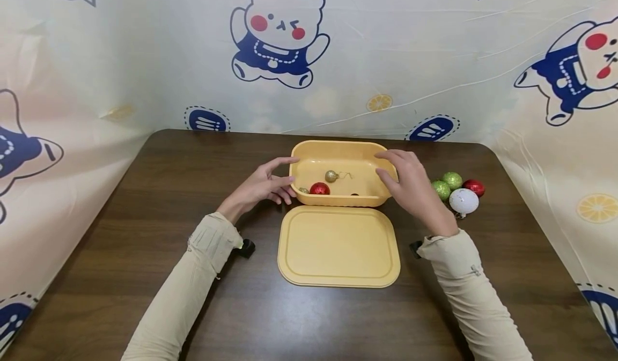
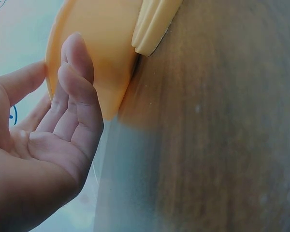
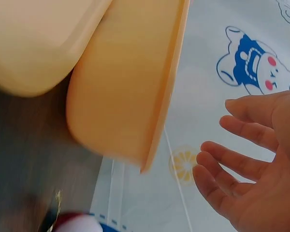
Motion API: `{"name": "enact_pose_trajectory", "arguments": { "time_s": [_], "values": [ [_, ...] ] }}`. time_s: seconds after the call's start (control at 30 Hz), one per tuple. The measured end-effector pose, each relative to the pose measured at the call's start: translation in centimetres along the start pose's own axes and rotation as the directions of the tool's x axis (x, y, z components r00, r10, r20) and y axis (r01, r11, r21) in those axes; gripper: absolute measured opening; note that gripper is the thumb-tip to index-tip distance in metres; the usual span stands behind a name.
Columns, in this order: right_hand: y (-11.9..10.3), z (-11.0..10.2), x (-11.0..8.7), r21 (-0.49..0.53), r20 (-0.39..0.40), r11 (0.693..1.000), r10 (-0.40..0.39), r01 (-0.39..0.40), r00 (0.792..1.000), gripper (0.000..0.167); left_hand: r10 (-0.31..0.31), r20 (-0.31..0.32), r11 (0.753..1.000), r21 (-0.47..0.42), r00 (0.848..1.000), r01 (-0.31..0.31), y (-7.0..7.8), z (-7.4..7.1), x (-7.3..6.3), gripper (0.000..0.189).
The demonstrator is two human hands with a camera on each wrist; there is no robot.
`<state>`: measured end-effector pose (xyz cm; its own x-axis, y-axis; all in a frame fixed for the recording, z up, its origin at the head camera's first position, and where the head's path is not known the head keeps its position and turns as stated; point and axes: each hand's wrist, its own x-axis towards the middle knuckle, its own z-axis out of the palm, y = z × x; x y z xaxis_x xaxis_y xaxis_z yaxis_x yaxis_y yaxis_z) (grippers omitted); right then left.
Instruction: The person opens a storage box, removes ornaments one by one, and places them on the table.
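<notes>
A yellow plastic box (image 1: pixel 344 201) stands in the middle of the table. Inside it lie a red Christmas ball (image 1: pixel 319 189) and a small gold ball (image 1: pixel 331 176) with a wire hook; the front wall partly hides more small pieces. At the box's left end my left hand (image 1: pixel 260 186) touches the rim with its fingertips, fingers loosely bent, not wrapped round it. Over the right end hovers my right hand (image 1: pixel 414 181), fingers spread and holding nothing; the right wrist view shows that hand (image 3: pixel 253 159) apart from the box (image 3: pixel 121 92).
A flat yellow lid (image 1: pixel 339 246) lies just in front of the box. To the right of my right hand sit green glitter balls (image 1: pixel 452 180), a red ball (image 1: pixel 474 188) and a white ball (image 1: pixel 464 201). A printed cloth (image 1: pixel 347 82) hangs behind the table's (image 1: pixel 193 157) back edge.
</notes>
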<state>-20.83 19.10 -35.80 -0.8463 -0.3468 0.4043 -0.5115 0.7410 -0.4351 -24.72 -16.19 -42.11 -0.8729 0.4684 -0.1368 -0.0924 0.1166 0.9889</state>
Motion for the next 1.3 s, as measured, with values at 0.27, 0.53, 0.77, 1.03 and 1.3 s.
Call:
{"name": "enact_pose_trajectory", "arguments": {
  "time_s": [0.27,0.53,0.77,1.03,1.3],
  "values": [
    [-0.9,2.1,1.9,0.019,0.063,1.000,-0.012,0.010,0.998,0.032,0.004,-0.003,1.000,-0.003,1.000,-0.004,0.2,0.1,0.2,0.054],
    [-1.5,4.2,3.7,0.037,0.117,0.998,-0.054,0.050,0.992,0.033,0.013,-0.004,1.000,-0.006,1.000,-0.013,0.3,0.2,0.1,0.056],
    [-1.9,6.3,4.6,0.091,0.206,0.996,-0.041,0.023,0.978,0.035,0.006,-0.004,1.000,-0.018,1.000,-0.006,0.0,0.3,0.2,0.055],
    [-1.5,8.5,4.6,0.097,0.234,0.993,-0.088,0.067,0.968,0.030,-0.018,-0.008,1.000,-0.019,1.000,0.018,-0.3,0.4,0.0,0.054],
    [-1.6,8.8,5.0,0.056,0.346,0.997,-0.073,0.057,0.935,0.029,-0.007,-0.004,1.000,-0.022,1.000,0.007,-0.1,0.1,-0.1,0.055]
  ]
}}
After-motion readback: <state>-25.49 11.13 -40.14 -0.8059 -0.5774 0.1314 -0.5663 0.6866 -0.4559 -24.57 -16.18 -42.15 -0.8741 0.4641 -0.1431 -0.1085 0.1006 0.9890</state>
